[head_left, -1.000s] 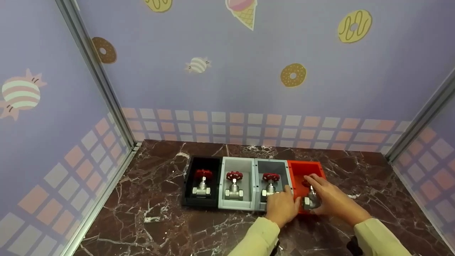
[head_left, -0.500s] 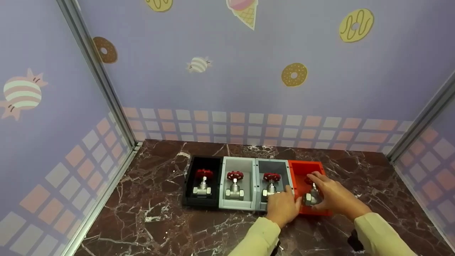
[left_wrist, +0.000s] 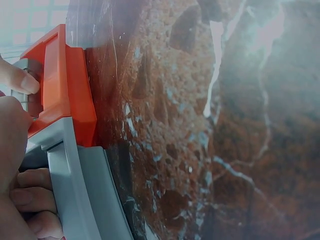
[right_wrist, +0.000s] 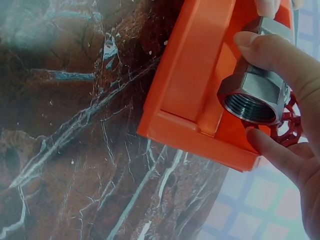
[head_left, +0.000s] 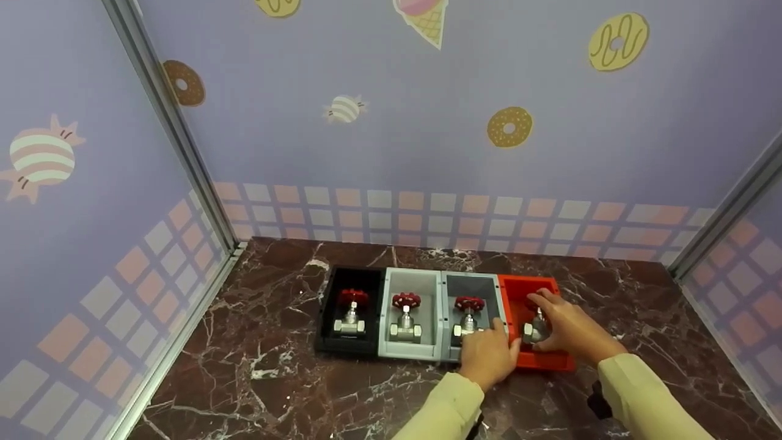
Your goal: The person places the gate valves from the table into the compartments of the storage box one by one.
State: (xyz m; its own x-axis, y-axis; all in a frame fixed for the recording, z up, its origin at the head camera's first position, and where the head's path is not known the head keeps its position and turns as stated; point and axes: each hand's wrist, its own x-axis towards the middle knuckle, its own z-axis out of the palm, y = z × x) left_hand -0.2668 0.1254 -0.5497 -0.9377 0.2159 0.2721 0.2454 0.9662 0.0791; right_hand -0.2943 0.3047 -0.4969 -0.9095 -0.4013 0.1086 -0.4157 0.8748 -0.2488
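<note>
Four open boxes stand in a row: black point(head_left: 333, 333), light grey point(head_left: 427, 293), dark grey point(head_left: 473, 286) and orange point(head_left: 519, 293). The first three each hold an upright steel valve with a red handwheel point(head_left: 354, 298). My right hand point(head_left: 553, 327) grips a fourth steel valve point(right_wrist: 255, 95) inside the orange box point(right_wrist: 200, 65), thumb and fingers round its threaded end. Its red handwheel point(right_wrist: 287, 125) peeks out behind my fingers. My left hand point(head_left: 489, 357) curls its fingers over the front wall of the dark grey box point(left_wrist: 75, 185), beside the orange box corner point(left_wrist: 70, 80).
The boxes sit on a brown marble tabletop point(head_left: 256, 379) enclosed by purple patterned walls point(head_left: 379, 153) with metal corner posts point(head_left: 177, 140). Bare marble lies to the left, right and front of the row.
My right hand has carried the valve a little further back into the orange box. The left hand has stayed on the box front.
</note>
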